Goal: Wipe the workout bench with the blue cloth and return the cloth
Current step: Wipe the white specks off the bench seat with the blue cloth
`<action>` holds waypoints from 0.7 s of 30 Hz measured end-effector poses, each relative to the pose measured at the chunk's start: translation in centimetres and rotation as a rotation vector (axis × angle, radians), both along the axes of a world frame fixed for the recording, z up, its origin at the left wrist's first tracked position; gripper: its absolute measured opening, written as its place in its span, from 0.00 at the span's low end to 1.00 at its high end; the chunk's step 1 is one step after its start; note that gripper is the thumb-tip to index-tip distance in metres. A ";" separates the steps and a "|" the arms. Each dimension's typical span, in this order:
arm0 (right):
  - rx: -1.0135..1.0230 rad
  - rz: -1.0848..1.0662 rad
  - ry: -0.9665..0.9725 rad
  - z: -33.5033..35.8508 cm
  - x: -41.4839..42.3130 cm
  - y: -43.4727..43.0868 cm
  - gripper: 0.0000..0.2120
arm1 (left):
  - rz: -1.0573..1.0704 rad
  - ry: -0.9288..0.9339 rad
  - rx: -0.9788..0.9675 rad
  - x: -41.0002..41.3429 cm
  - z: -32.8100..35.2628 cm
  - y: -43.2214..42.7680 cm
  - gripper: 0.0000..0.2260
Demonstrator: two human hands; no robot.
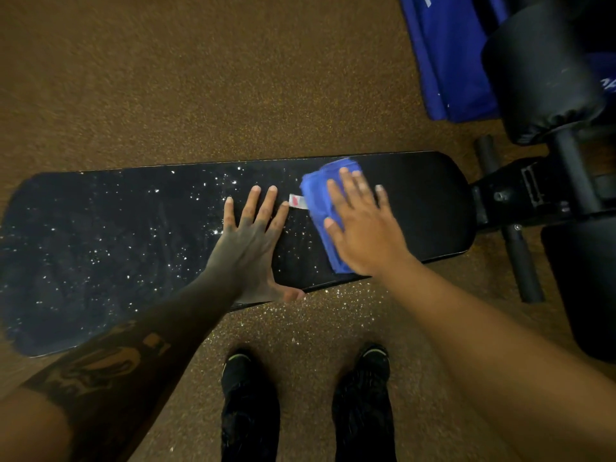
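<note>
A long black workout bench (100, 235) runs left to right across the view, speckled with white bits on its left and middle. The folded blue cloth (318, 198), with a small white tag at its left edge, lies on the bench's right part. My right hand (363, 225) presses flat on the cloth, fingers spread. My left hand (253, 238) lies flat on the bare bench just left of the cloth, fingers apart, thumb over the near edge.
The bench's black frame and foam rollers (540, 68) stand at the right. A blue mat or bag (446, 55) lies at the top right. Brown speckled floor (200, 78) surrounds the bench, with white bits by my black shoes (250, 405) below.
</note>
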State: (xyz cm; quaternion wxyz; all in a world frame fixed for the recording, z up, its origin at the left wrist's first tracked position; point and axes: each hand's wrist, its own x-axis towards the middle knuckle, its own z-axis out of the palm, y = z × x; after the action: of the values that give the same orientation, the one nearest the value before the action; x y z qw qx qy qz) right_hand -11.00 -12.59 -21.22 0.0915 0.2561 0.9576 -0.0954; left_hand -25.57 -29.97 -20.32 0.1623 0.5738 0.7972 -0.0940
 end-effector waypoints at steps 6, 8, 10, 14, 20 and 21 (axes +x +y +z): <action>-0.044 -0.171 -0.004 0.3 1.4 -5.4 0.31 | -0.006 -0.002 0.025 0.0 -0.4 -0.1 0.68; -0.025 -0.098 -0.015 0.1 2.7 -6.0 0.31 | -0.005 -0.005 0.030 -0.1 -0.3 -0.2 0.67; 0.004 -0.238 -0.002 -0.1 3.1 -5.0 0.30 | -0.014 -0.002 0.026 -0.2 -0.4 -0.2 0.67; -0.025 -0.413 0.010 0.0 1.9 -7.1 0.31 | -0.029 0.013 0.018 -0.4 -0.4 -0.3 0.67; 0.023 -0.310 -0.004 -0.4 2.7 -5.7 0.31 | -0.036 0.014 0.032 -0.4 -0.2 -0.6 0.67; 0.015 -0.416 -0.002 -0.4 2.4 -5.6 0.31 | -0.037 0.014 0.035 -0.4 -0.3 -0.7 0.67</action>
State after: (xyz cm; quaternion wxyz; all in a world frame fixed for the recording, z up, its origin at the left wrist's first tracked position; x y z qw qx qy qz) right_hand -8.56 -18.20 -21.61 0.0688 0.4492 0.8846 -0.1051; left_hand -25.98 -30.63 -20.59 0.1449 0.5904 0.7892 -0.0871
